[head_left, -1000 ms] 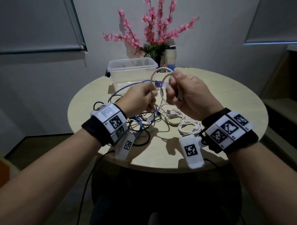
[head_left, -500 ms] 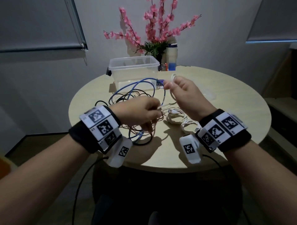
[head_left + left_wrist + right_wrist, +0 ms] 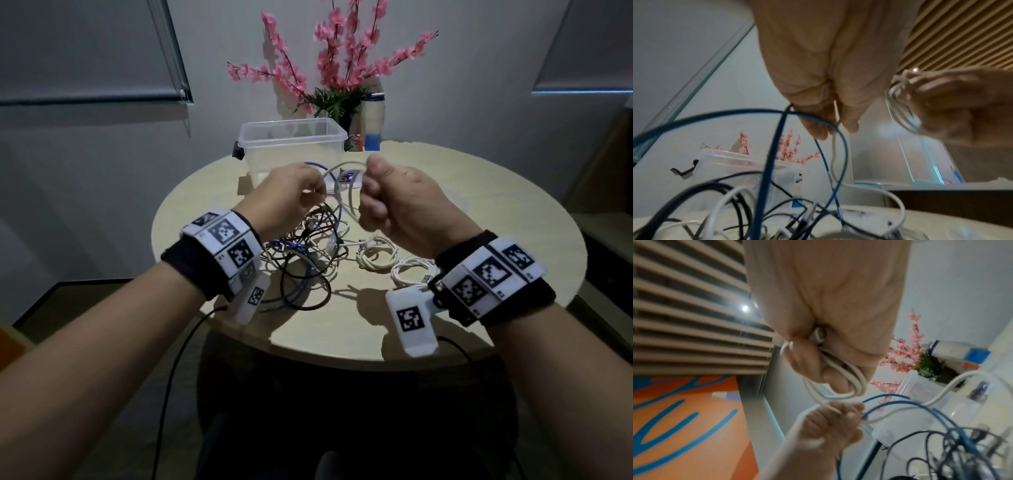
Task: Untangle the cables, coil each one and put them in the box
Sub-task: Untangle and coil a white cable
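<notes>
A grey-white cable (image 3: 346, 167) runs between my two hands above the round table (image 3: 479, 212). My right hand (image 3: 368, 192) grips several small loops of this cable (image 3: 849, 378) in its curled fingers. My left hand (image 3: 318, 192) pinches the free run of the same cable (image 3: 835, 126) a short way to the left. From there it drops into a tangle of blue, black and white cables (image 3: 301, 253) on the table below. A blue cable (image 3: 774, 146) arcs up beside my left fingers. The clear plastic box (image 3: 291, 144) stands open behind the hands.
Two white cables lie coiled on the table under my right wrist (image 3: 376, 253) (image 3: 411, 274). Behind the box stand pink artificial flowers (image 3: 342, 68) and a white bottle (image 3: 373, 123). A small device with a blue light (image 3: 347, 176) lies by the box.
My left hand has risen from the tangle to the level of my right hand, bringing more of the grey-white cable. The right hand has lowered slightly and still grips the loops.
</notes>
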Demonstrator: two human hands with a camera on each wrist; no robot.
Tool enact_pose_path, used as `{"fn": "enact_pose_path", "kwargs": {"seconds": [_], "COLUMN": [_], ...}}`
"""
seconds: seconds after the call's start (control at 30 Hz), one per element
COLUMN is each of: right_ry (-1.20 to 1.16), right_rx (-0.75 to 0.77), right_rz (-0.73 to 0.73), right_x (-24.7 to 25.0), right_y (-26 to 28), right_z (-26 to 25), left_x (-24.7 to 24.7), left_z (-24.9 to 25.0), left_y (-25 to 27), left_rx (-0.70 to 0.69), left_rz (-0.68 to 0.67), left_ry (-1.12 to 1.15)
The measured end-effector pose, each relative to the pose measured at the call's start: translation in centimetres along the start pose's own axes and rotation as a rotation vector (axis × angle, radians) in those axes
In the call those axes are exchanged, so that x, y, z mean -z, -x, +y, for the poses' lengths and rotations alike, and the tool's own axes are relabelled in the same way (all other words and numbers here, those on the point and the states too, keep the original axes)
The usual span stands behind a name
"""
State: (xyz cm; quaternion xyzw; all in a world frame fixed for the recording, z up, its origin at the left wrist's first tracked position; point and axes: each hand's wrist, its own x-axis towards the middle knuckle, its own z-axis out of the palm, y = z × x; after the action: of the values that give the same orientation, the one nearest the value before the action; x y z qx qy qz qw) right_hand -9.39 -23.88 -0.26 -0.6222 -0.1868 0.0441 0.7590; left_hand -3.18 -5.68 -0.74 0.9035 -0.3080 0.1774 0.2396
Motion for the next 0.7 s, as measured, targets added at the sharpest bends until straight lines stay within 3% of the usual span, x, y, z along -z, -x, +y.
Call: {"fn": "enact_pose_path", "kwargs": {"seconds": [0.17, 0.27, 0.33, 0.4, 0.47, 0.57, 0.6, 0.7], "right_ry": [-0.367, -0.498, -0.463, -0.246, 0.234, 0.935, 1.026, 0.949], "right_rx": [0.150, 0.212, 0.230, 0.242, 0.258, 0.133, 0.081, 0.007], "right_rz": [0.021, 0.190, 0.314, 0.392, 0.424, 0.295, 0.252, 0.231], "right_x": [0.4, 0.3, 0.5, 0.7, 1.1, 1.7, 1.8, 1.6], "right_y": [-0.6, -0.9, -1.2, -1.4, -1.3, -1.3, -1.2, -1.0], "right_z": [-1.3, -1.3, -0.9, -0.3, 0.6, 2.0, 2.1, 1.8], "left_x": [-2.0, -2.7, -3.0, -3.0, -2.3, -0.6, -0.1, 0.8], "left_z": [0.6, 0.7, 0.7, 0.5, 0.7, 1.2, 1.4, 1.3], "left_y": [1.0, 1.4, 1.6, 1.8, 1.7, 0.9, 0.7, -0.1], "left_rx": [-0.108, -0.216, -0.251, -0.240, -0.242, -0.315, -0.311, -0.191], "left_rz": [-0.046, -0.182, -0.301, -0.389, -0.397, -0.237, -0.167, -0.072], "left_ry": [-0.101, -0.188, -0.274, -0.309, -0.218, -0.095, -0.077, 0.025]}}
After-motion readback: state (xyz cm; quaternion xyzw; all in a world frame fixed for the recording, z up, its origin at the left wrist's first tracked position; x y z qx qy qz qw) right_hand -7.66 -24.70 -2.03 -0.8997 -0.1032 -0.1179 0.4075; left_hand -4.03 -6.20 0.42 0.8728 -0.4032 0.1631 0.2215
